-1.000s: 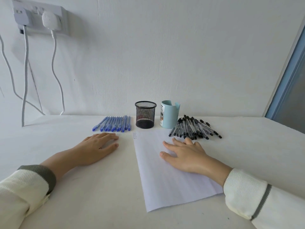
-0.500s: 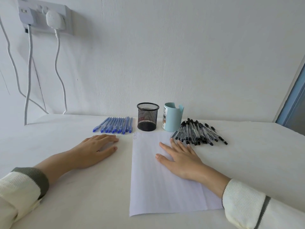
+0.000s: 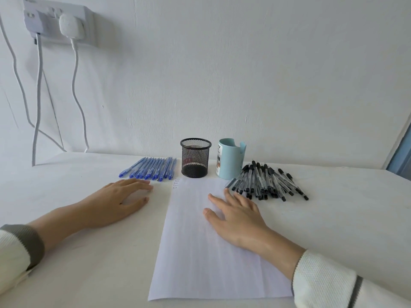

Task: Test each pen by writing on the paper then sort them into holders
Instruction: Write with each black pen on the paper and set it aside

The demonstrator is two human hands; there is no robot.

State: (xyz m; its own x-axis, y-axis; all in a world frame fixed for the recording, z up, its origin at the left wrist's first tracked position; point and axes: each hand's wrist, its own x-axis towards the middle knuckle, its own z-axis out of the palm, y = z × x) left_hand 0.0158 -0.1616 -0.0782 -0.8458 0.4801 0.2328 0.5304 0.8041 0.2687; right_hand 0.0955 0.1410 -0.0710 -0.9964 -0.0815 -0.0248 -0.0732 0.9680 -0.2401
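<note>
scribbles (image 3: 176, 183) on paper (image 3: 200, 252) illegible (top-left corner), blue holder (image 3: 232, 162) label (image 3: 219, 162) partly turned away

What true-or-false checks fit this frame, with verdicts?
1. The right hand lies flat on the paper. True.
2. The left hand holds a pen. False: it rests empty on the table.
3. Pens fill the mesh holder. False: none stick out of it.
4. The black pens lie piled beside the blue holder. True.
</note>
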